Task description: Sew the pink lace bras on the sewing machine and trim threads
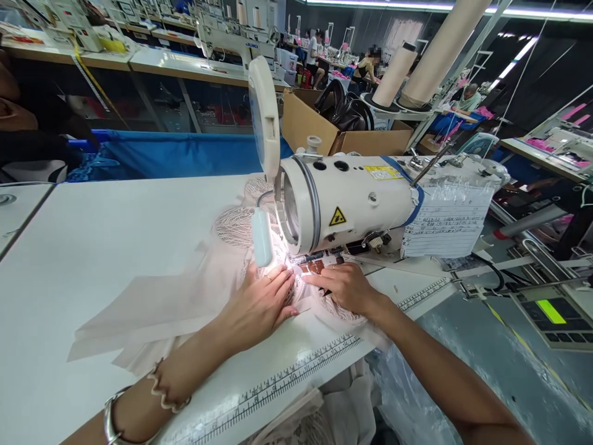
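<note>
Pale pink fabric with lace panels [234,225] lies under the head of a white sewing machine [352,198]. My left hand [262,306] lies flat on the fabric with its fingers stretched toward the needle area, left of it. Just right of the needle area, my right hand [345,287] rests on the fabric with its index finger extended. Its thumb is hidden, and a small dark thing shows beneath the hand, too little of it to name. A lamp [262,238] lights the stitching spot, where the needle itself is hard to make out.
A printed ruler [296,371] runs along the table's front edge. Thread cones [393,77] stand behind the machine, near a cardboard box [306,120] holding a black bag. A control panel [556,315] is at right. Other people and machines are in the background.
</note>
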Tool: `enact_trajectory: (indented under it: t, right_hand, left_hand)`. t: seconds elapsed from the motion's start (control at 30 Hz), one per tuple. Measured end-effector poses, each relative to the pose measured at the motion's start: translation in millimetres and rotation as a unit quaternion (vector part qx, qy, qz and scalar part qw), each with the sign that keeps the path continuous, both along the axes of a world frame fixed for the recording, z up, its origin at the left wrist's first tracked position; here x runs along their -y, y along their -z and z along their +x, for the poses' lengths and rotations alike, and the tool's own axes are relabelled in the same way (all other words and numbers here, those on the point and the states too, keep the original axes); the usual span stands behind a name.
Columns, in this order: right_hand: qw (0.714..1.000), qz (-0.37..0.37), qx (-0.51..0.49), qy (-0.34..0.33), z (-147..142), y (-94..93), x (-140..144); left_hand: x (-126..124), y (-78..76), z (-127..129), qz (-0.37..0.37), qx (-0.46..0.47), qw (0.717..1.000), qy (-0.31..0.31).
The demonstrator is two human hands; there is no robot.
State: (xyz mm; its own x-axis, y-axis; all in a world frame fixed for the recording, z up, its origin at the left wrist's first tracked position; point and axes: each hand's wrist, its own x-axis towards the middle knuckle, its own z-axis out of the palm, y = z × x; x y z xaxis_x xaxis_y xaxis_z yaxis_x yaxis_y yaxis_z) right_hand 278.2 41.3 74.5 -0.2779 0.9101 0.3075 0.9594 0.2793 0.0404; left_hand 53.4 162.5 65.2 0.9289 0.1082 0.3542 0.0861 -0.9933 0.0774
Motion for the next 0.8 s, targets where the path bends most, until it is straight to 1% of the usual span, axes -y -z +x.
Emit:
enact_trajectory:
  t: [0.07,0.13,0.27,0.47,0.57,0.63,0.7,0.73,0.77,0.8]
  right_hand:
    - [0.999,0.033,-0.006,-0.024,2.9,2.8,0.3]
    - [0.999,0.028,-0.003,-0.021,4.0,2.7,-1.1]
    - [0.999,-0.029,0.013,0.024,3.2,0.2,-6.6]
    - [0.992,-0.107,0.001,0.07,0.5,-1.8,-15.1]
    - [0.986,-0.142,-0.009,0.09,-1.6,-5.3,-17.6]
    - [0.983,-0.158,-0.01,0.092,-1.6,-7.8,-18.2]
    - [0.982,-0.16,-0.009,0.098,0.6,-9.8,-17.1]
    - [0.982,-0.151,-0.01,0.114,2.6,-10.8,-15.6]
    - [0.981,-0.133,-0.012,0.142,4.7,-11.6,-13.4]
    - [0.977,-0.106,-0.015,0.182,6.7,-12.4,-10.4]
  left_hand:
    - [-1.1,-1.9,-1.1,-0.008,-0.01,1.0,-0.004]
    - [-2.4,-4.8,-1.9,-0.006,-0.02,1.0,-0.007]
    - [-4.9,-7.3,-1.1,-0.003,-0.02,1.0,-0.023]
    - [-11.8,-3.7,1.3,-0.008,-0.025,0.999,-0.043]
    - [-8.5,-1.1,1.6,-0.018,-0.016,0.998,-0.052]
    - [-5.6,1.0,2.2,-0.031,-0.009,0.998,-0.063]
    - [-9.5,2.5,4.1,-0.077,0.0,0.993,-0.091]
    - [-16.1,2.7,5.9,-0.126,0.027,0.984,-0.122]
    - [-26.6,2.2,8.2,-0.187,0.072,0.966,-0.162]
    - [-40.7,1.1,10.9,-0.248,0.125,0.939,-0.205]
